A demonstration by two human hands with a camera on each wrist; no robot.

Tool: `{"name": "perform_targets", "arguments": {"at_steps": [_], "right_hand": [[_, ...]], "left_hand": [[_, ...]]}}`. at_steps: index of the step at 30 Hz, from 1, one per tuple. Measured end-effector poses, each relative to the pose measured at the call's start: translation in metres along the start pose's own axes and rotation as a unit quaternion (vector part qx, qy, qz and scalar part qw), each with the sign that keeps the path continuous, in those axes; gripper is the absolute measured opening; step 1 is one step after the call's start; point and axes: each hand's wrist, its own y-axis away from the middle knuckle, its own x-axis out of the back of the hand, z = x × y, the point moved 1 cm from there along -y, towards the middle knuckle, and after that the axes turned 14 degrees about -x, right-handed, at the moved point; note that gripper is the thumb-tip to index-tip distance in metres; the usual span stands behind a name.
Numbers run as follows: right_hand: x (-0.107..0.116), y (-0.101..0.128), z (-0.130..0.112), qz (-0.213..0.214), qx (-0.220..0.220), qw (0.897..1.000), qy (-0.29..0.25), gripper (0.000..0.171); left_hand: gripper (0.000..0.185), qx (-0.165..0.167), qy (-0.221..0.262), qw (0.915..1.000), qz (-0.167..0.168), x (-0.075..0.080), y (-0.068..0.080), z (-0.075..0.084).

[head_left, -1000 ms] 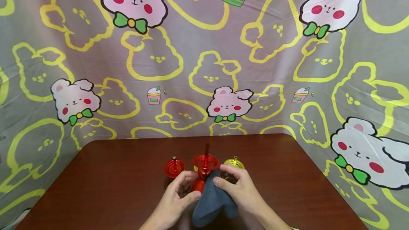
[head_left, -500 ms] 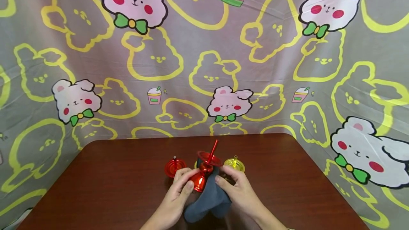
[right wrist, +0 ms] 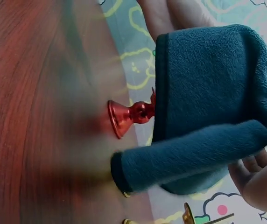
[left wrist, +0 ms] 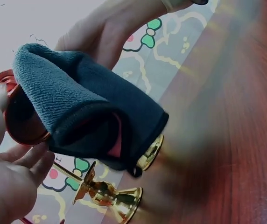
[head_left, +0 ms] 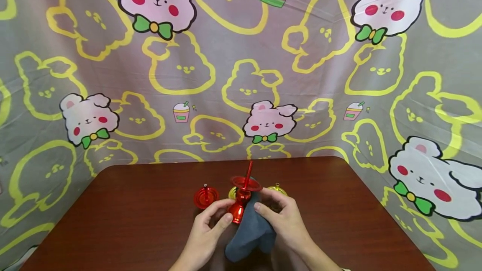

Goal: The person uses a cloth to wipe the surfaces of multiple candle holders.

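Observation:
In the head view a shiny red candlestick (head_left: 236, 211), with a wide dish and a thin spike on top, is held up over the table, leaning slightly right. My left hand (head_left: 206, 230) grips its flared base between thumb and fingers. A blue-grey cloth (head_left: 251, 228) drapes down from my right hand (head_left: 284, 217), which pinches it against the candlestick's right side, below the dish. The left wrist view shows the underside of the base (left wrist: 24, 119) beside the folded cloth (left wrist: 61, 91). The cloth hides much of the stem in the right wrist view.
Another red candlestick (head_left: 206, 198) stands on the brown table (head_left: 124, 216) to the left. Gold candlesticks stand behind the hands: one (head_left: 232, 193) partly hidden by the held piece, another (head_left: 278, 189) behind my right hand. A printed cartoon curtain (head_left: 211, 62) hangs around the table.
The red candlestick tipped to the right with its base lifted toward the left, then swung back closer to upright. The cloth's hanging end shifted left and back right with it.

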Motion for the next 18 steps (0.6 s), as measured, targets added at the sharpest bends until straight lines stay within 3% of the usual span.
{"name": "perform_targets", "arguments": {"at_steps": [5, 13, 18], "right_hand": [[0.0016, 0.0, 0.0005, -0.004, -0.017, 1.0, 0.002, 0.029], [0.0061, -0.0004, 0.0012, -0.038, -0.041, 0.998, -0.027, 0.03], [0.0073, 0.0001, 0.0006, -0.048, -0.065, 0.996, -0.033, 0.03]], "left_hand": [[0.045, -0.007, 0.042, 0.9987, -0.027, 0.0016, -0.0011, -0.0012], [0.042, -0.043, 0.028, 0.9976, -0.046, 0.0054, -0.0033, -0.0054], [0.041, -0.02, 0.036, 0.9966, -0.072, 0.0063, -0.002, -0.0038]]}}
